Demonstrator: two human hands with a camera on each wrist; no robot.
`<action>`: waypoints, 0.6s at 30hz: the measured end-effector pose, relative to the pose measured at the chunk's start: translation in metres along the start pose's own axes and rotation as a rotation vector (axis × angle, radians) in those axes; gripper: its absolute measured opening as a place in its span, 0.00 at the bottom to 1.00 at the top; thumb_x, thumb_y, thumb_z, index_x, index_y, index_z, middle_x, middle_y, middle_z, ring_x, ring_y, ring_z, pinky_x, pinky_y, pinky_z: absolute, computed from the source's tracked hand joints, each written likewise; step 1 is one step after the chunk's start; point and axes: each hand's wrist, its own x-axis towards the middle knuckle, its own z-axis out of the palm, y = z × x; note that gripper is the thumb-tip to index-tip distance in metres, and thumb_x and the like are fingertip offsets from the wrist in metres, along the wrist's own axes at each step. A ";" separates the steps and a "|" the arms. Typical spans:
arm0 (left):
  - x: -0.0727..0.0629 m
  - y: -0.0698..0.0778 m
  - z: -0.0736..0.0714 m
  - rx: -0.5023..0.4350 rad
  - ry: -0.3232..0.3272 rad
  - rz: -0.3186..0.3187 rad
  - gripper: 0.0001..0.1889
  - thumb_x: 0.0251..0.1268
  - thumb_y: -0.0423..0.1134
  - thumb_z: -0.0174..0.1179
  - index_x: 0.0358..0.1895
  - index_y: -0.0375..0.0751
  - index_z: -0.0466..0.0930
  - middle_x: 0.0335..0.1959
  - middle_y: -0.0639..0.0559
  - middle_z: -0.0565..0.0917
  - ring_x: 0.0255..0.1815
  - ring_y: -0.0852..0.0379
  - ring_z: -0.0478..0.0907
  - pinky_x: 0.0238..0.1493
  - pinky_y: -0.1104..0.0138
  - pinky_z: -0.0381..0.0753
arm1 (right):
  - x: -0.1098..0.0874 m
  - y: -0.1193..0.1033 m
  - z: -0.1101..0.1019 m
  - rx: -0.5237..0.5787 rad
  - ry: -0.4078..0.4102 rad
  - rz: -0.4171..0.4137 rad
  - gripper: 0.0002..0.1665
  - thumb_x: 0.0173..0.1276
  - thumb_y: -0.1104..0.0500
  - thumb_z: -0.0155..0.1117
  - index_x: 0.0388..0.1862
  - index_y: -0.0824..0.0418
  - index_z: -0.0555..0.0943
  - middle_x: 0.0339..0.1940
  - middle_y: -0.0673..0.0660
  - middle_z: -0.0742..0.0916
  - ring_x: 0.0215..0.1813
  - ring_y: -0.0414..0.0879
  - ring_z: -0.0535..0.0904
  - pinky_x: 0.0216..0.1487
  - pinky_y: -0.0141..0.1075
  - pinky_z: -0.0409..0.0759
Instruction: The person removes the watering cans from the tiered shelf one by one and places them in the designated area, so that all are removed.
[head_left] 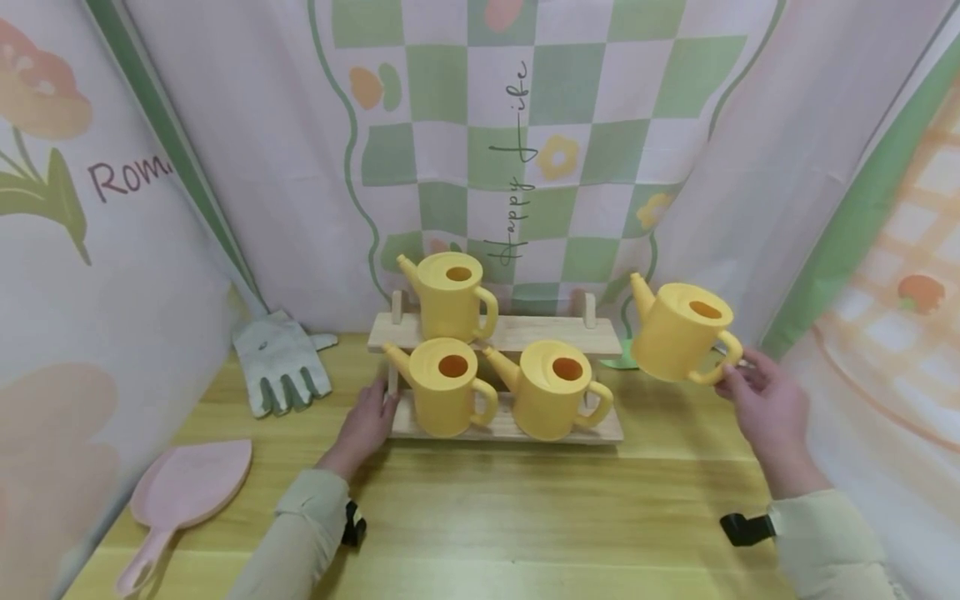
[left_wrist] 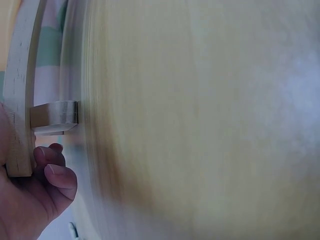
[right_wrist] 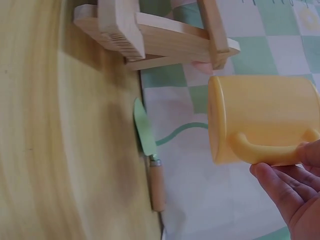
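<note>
My right hand (head_left: pixel 768 408) pinches the handle of a yellow watering can (head_left: pixel 678 333), held in the air to the right of a two-tier wooden shelf (head_left: pixel 525 331). In the right wrist view, the thumb and fingers meet on the lower part of that looped handle. My left hand (head_left: pixel 367 423) grips the left end of the shelf's lower board; its fingers curl around the wood (left_wrist: pixel 20 100) in the left wrist view. One yellow watering can (head_left: pixel 448 308) stands on the upper board at the left. Two more, a left can (head_left: pixel 444 400) and a right can (head_left: pixel 552 400), stand on the lower board.
A grey-white work glove (head_left: pixel 279 362) and a pink dustpan (head_left: pixel 191 483) lie on the left of the wooden table (head_left: pixel 510 525). A green trowel with a wooden handle (right_wrist: pixel 156 185) lies behind, by the printed curtain (head_left: pixel 525 167).
</note>
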 end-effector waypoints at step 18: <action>-0.002 0.001 0.000 -0.012 -0.002 0.005 0.26 0.79 0.52 0.40 0.70 0.41 0.61 0.59 0.38 0.70 0.60 0.38 0.71 0.60 0.43 0.71 | -0.005 0.036 0.035 -0.033 -0.054 -0.043 0.22 0.75 0.64 0.53 0.63 0.75 0.70 0.50 0.79 0.80 0.31 0.25 0.80 0.35 0.25 0.82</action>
